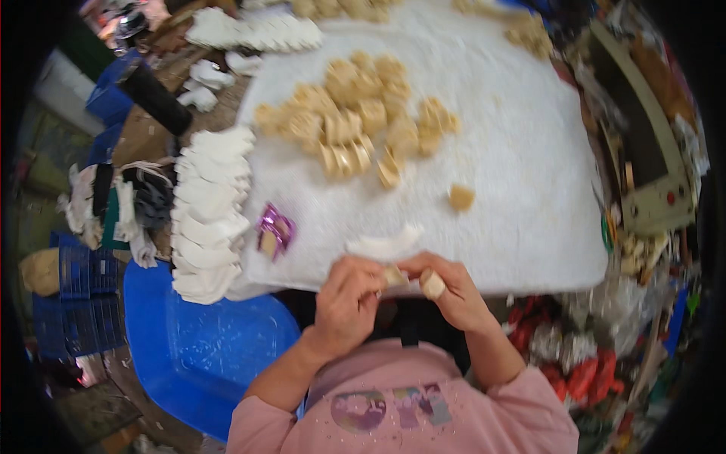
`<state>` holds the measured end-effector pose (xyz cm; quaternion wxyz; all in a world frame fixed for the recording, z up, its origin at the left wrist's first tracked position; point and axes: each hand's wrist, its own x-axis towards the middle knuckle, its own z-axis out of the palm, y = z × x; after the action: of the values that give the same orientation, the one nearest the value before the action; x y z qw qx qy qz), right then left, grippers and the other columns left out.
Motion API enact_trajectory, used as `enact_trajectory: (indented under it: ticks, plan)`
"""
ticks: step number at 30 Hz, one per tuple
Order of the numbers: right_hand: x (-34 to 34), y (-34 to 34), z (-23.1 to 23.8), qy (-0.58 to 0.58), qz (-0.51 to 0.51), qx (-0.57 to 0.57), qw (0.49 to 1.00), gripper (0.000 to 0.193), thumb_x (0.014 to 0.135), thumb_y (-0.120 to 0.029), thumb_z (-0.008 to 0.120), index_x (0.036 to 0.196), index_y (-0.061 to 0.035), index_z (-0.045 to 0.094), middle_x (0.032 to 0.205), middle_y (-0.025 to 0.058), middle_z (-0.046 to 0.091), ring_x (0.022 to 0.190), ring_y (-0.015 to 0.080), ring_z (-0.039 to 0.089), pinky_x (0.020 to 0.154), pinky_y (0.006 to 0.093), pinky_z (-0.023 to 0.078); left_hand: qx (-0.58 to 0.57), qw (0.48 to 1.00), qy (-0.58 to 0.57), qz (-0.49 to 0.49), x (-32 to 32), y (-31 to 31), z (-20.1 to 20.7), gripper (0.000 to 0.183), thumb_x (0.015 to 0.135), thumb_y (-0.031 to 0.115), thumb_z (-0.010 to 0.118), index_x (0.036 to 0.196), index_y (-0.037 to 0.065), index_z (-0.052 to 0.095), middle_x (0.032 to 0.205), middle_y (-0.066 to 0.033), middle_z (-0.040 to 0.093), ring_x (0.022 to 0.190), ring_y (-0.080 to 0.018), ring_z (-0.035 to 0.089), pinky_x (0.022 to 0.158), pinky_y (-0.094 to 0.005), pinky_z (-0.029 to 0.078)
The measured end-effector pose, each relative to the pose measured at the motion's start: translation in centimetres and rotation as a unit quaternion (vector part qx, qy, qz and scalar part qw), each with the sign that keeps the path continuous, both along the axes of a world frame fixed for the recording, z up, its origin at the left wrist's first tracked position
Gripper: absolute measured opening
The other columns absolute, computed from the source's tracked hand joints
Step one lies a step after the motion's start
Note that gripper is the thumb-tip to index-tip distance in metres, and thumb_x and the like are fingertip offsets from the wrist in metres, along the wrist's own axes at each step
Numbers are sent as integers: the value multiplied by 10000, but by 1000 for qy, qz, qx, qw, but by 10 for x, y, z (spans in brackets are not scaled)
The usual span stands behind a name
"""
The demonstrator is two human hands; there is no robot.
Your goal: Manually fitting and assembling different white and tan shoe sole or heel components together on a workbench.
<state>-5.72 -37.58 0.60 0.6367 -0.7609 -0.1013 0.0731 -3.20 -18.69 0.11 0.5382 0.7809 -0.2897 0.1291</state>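
Both hands meet at the near edge of the white cloth-covered table (514,227). My left hand (346,301) pinches a small beige piece (393,277) between its fingertips. A second, stubby beige piece (432,285) is gripped in my right hand (458,301), whose fingertips reach toward the piece in the left. Just beyond the hands lies a curved white strip (386,242). One loose beige block (462,198) sits farther off to the right, and a shiny purple wrapper (275,229) with something beige in it lies to the left.
A heap of curved beige pieces (344,144) covers the table's middle. Overlapping white curved pieces (210,204) line its left edge. Below them stands a blue plastic tub (215,333). A greenish machine housing (658,200) and plastic bags (620,310) border the right side.
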Motion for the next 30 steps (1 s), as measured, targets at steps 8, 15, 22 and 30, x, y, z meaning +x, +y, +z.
enact_trajectory:
  ticks: [8, 15, 22, 30]
  plan:
    - [-3, -9, -9, 217, 44, 221, 950, 418, 730, -17, 726, 1096, 40, 533, 980, 104, 621, 894, 165, 603, 769, 296, 498, -46, 987, -17, -154, -13, -2, -1, 222, 677, -153, 587, 742, 12, 454, 937, -147, 599, 860, -288, 609, 720, -320, 499]
    - [4, 4, -11, 181, -18, 158, 971, 325, 797, -86, 668, 1081, -1, 535, 901, 118, 643, 805, 163, 625, 709, 284, 501, -62, 988, 58, -126, -17, -3, -5, 206, 690, -116, 608, 824, -9, 493, 875, -132, 525, 799, -283, 556, 679, -320, 465]
    - [8, 11, -10, 19, -2, 156, 988, 213, 870, -144, 567, 1059, -46, 562, 1057, 98, 568, 953, 186, 512, 801, 326, 418, -307, 914, 266, -14, -22, -8, -5, 109, 828, 8, 627, 916, -19, 569, 936, -84, 621, 839, -120, 584, 751, -252, 484]
    - [-1, 35, -3, -131, -85, 12, 988, 75, 820, -53, 550, 894, -61, 548, 926, 88, 528, 918, 243, 477, 835, 335, 385, -286, 902, 323, -1, -32, -6, -9, 141, 838, 18, 621, 963, -37, 586, 899, -77, 638, 789, -84, 593, 720, -224, 499]
